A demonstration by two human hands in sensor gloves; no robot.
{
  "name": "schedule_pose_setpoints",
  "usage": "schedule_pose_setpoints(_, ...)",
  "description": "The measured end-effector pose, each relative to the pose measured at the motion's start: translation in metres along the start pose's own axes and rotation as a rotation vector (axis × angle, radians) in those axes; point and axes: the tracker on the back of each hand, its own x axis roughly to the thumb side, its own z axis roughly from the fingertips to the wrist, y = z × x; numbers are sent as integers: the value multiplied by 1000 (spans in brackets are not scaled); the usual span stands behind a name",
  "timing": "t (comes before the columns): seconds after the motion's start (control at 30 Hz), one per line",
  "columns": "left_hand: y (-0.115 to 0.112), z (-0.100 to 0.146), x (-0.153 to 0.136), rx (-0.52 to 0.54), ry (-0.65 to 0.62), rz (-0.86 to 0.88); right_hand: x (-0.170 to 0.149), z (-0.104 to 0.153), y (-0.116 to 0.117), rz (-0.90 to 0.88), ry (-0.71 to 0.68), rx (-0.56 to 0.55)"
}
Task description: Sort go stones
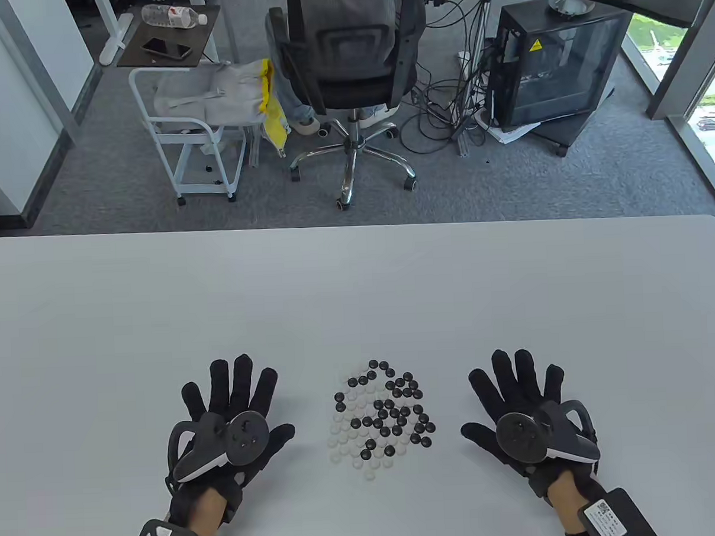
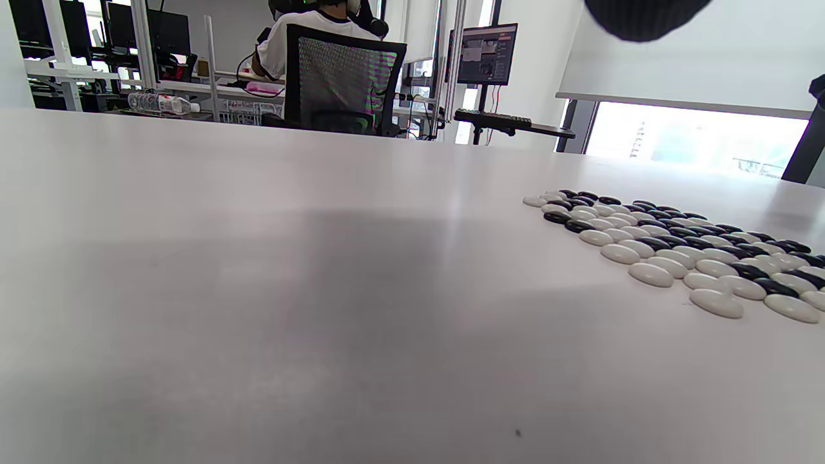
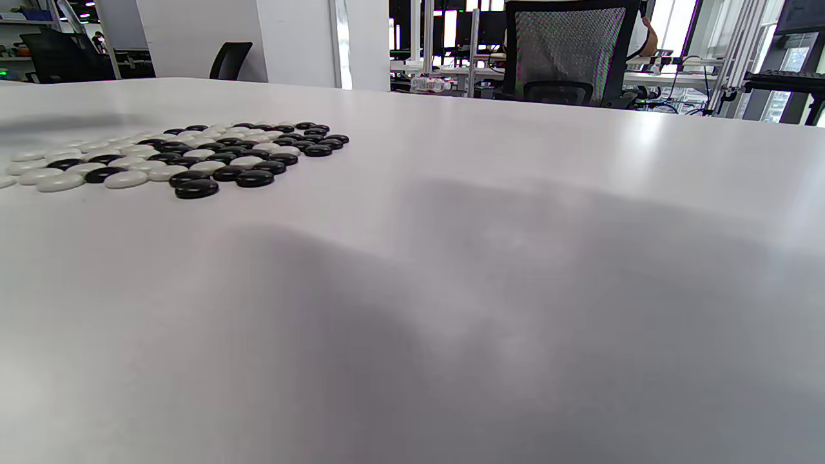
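Note:
A mixed pile of black and white Go stones [image 1: 379,418] lies flat on the white table [image 1: 358,291] near its front edge. My left hand [image 1: 233,403] rests palm down to the left of the pile, fingers straight and spread, holding nothing. My right hand [image 1: 517,388] lies the same way to the right of the pile. Neither hand touches the stones. The left wrist view shows the stones [image 2: 683,248] at its right, white ones nearest. In the right wrist view the stones [image 3: 174,154] sit at the left, black ones nearest. A dark fingertip [image 2: 644,16] shows at the left wrist view's top edge.
Beyond the table's far edge stand an office chair [image 1: 349,73] with a seated person, a white cart [image 1: 191,127] and a black computer case [image 1: 556,64]. Bare table surface stretches beyond the pile and to both sides.

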Motion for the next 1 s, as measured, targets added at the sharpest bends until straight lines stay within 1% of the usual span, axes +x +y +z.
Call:
schedule_pose_setpoints(0.83,-2,-1,2,-12,-2,-7,4,-3,3,17,-5,1)
schedule_pose_setpoints(0.93,-2,-2,2,-8,0,-4,9,-7,-1,-61,-55,-18)
schedule_pose_setpoints(1.0,-2,-3,3,-8,3,2,15,-12,-11,-141,-102,-64)
